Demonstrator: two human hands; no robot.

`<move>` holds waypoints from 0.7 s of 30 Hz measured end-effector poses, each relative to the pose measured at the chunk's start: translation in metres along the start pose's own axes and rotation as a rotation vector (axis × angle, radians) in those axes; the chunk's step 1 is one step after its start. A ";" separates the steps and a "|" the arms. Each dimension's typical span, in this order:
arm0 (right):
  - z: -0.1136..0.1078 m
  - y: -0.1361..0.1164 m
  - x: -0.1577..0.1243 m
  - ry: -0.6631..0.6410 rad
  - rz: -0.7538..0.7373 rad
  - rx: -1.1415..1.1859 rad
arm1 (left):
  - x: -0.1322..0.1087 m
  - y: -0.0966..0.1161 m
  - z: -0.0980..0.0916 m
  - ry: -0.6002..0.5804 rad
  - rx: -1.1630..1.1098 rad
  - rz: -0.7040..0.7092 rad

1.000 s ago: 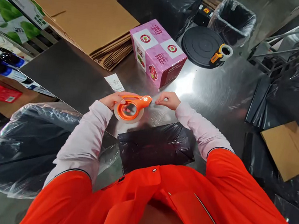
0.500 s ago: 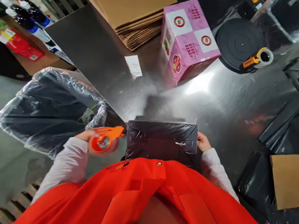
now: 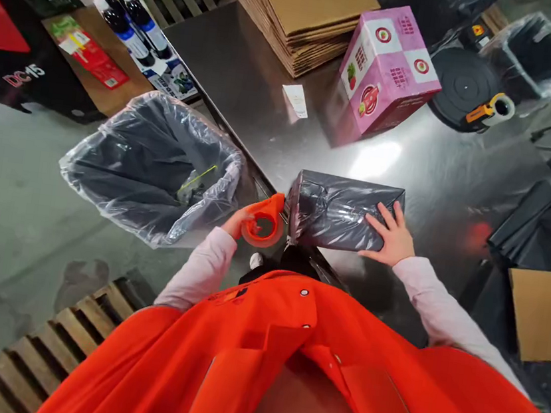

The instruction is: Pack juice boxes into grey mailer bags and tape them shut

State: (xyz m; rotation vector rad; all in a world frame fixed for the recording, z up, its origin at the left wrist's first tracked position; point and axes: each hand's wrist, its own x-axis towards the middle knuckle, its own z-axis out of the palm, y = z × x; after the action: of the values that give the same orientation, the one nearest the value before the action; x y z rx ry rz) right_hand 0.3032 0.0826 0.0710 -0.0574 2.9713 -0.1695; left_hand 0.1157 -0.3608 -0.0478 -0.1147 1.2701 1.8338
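A box wrapped in black plastic [image 3: 340, 211] lies at the near corner of the metal table [image 3: 439, 180]. My right hand [image 3: 394, 240] rests on its right end with the fingers spread over the top and near side. In my left hand [image 3: 239, 222] is an orange tape dispenser [image 3: 271, 207] with a roll of clear tape. Its front end is close to the left end of the black package; whether it touches I cannot tell. The fingers of the left hand are partly hidden behind the dispenser.
On the table are a pink carton [image 3: 390, 70], flattened cardboard [image 3: 320, 4], a white paper slip [image 3: 295, 100], a round black turntable [image 3: 463, 89] and a second tape dispenser [image 3: 493, 111]. A plastic-lined bin [image 3: 154, 171] stands left. Bottles [image 3: 127, 24] and a wooden pallet [image 3: 47, 346] are farther left.
The black package has moved forward onto the table and turned. My right hand has gone from its right side to spread over it. My left hand brought the tape dispenser up near its left end.
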 end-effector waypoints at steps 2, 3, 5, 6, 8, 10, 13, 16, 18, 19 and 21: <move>0.002 0.008 0.001 0.024 0.006 0.032 | -0.038 -0.032 0.005 0.058 -0.001 0.012; 0.000 0.011 0.000 0.026 0.018 0.049 | -0.057 -0.050 0.010 0.093 -0.009 -0.003; -0.005 0.013 -0.001 0.025 0.062 0.086 | -0.089 -0.086 0.024 0.141 -0.038 -0.045; -0.007 0.011 -0.002 0.028 0.092 0.104 | -0.099 -0.101 0.034 0.146 -0.057 -0.063; -0.009 0.001 -0.004 0.047 0.155 0.141 | -0.104 -0.123 0.056 0.132 -0.090 -0.072; -0.004 -0.018 -0.005 0.093 0.223 0.180 | -0.090 -0.130 0.077 0.141 -0.141 -0.031; 0.013 -0.066 -0.003 0.220 0.411 0.231 | -0.043 -0.104 0.099 0.231 -0.265 0.080; 0.021 -0.122 0.005 0.289 0.647 0.254 | 0.026 -0.039 0.109 0.276 -0.294 0.168; 0.013 -0.150 0.008 0.132 0.562 0.238 | 0.073 0.017 0.112 0.091 -0.224 0.135; 0.005 -0.158 0.010 0.033 0.452 0.199 | 0.095 0.044 0.112 0.022 -0.198 0.091; -0.013 -0.161 0.014 -0.073 0.221 0.064 | 0.130 0.091 0.113 -0.091 -0.141 0.006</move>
State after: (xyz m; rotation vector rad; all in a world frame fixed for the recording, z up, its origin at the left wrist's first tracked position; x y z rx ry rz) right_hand 0.2917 -0.0764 0.1001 0.2650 2.8703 -0.2277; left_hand 0.0157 -0.2013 0.0033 -0.1035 1.0799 1.9106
